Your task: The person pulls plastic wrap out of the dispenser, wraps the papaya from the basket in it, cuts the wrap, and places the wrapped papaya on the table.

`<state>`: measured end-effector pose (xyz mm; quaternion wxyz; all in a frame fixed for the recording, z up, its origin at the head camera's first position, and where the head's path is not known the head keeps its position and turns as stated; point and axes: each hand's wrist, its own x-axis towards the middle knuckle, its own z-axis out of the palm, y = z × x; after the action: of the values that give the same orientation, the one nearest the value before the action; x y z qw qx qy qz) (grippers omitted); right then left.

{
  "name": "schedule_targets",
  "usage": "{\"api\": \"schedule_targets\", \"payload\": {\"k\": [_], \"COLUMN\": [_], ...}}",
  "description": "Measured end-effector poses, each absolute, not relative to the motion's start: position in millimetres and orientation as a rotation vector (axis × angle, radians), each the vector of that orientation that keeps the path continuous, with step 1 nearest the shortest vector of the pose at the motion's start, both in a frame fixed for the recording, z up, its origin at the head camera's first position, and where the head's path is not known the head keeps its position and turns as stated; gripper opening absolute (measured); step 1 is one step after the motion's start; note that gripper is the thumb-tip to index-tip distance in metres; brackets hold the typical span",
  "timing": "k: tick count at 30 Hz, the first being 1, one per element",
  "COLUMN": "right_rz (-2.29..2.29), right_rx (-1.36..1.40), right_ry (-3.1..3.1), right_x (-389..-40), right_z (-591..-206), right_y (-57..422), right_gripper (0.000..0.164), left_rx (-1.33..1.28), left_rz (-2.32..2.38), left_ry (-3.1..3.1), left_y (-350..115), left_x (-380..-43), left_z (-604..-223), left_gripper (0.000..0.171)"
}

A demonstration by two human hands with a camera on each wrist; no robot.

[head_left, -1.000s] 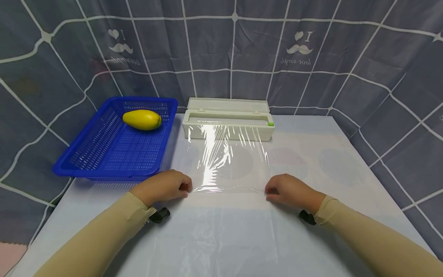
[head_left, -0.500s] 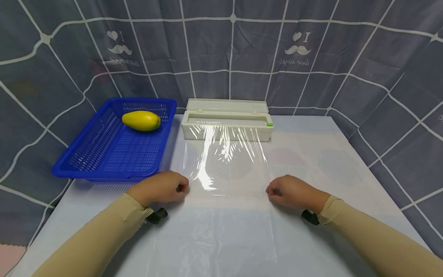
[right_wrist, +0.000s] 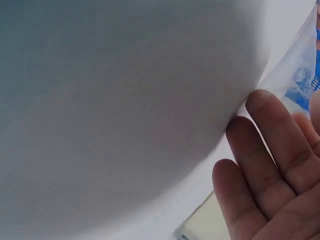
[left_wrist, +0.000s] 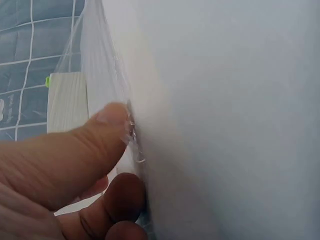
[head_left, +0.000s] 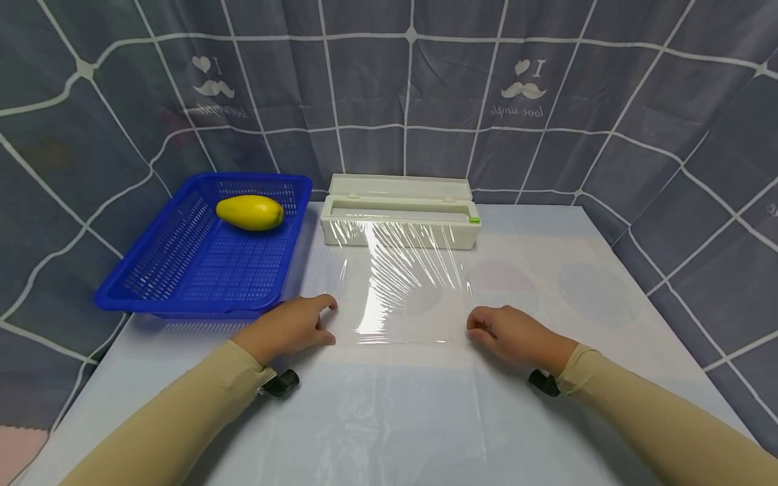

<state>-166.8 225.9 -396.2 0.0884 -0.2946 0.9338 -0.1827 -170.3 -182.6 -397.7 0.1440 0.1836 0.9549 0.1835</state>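
A sheet of clear plastic wrap (head_left: 395, 290) stretches from a white dispenser box (head_left: 401, 233) toward the person, between the two hands. The left hand (head_left: 292, 327) is at the sheet's near left corner with thumb and index finger spread apart. In the left wrist view, the crumpled wrap edge (left_wrist: 131, 127) touches the thumb tip (left_wrist: 112, 114). At the near right corner, the right hand (head_left: 513, 334) pinches the wrap with thumb and index finger. Its other fingers (right_wrist: 275, 145) lie loosely bent in the right wrist view; the pinch itself is mostly out of that frame.
A blue plastic basket (head_left: 188, 300) stands on the left, close to the left hand. Inside it lies a yellow papaya-shaped fruit (head_left: 250, 212). The dispenser's lid (head_left: 401, 185) is raised. A pale cloth covers the table (head_left: 401, 418), and a grey checked curtain (head_left: 365, 81) hangs behind.
The left hand's thumb and index finger have parted from their pinch on the wrap. The sheet's left edge has drawn slightly inward. The right hand has stayed nearly in place.
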Motion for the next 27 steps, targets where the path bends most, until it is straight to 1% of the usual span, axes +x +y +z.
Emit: {"api": "schedule_targets", "payload": {"k": [1, 4, 6, 15, 20, 27], "right_rz": [-0.541, -0.528, -0.522, -0.382, -0.302, -0.207], "right_rx": [-0.85, -0.777, -0.753, -0.801, -0.827, -0.785], "right_ry": [2.786, 2.796, 2.788, 2.82, 2.87, 2.854], "right_x": [-166.8, -167.0, -166.9, -163.3, -163.4, -167.7], "right_z": [-396.2, -396.0, -396.2, -403.0, -406.0, -406.2], "right_y": [225.3, 222.5, 220.5, 216.4, 224.9, 238.1], "right_gripper": [0.005, 0.016, 0.021, 0.047, 0.058, 0.066], "left_rx": [0.522, 0.508, 0.504, 0.526, 0.518, 0.524], "left_rz": [0.531, 0.545, 0.555, 0.477, 0.459, 0.449], "left_ry": [2.747, 2.729, 2.72, 2.728, 2.712, 2.706], "left_y": [-182.5, -182.6, -183.0, -184.1, -184.8, -184.0], "left_x": [-170.2, -169.8, -169.7, -170.3, -169.4, -168.4], "left_z": [-397.8, -397.2, -396.9, -398.7, -399.3, -397.1], "left_gripper": [0.057, 0.064, 0.068, 0.083, 0.085, 0.083]}}
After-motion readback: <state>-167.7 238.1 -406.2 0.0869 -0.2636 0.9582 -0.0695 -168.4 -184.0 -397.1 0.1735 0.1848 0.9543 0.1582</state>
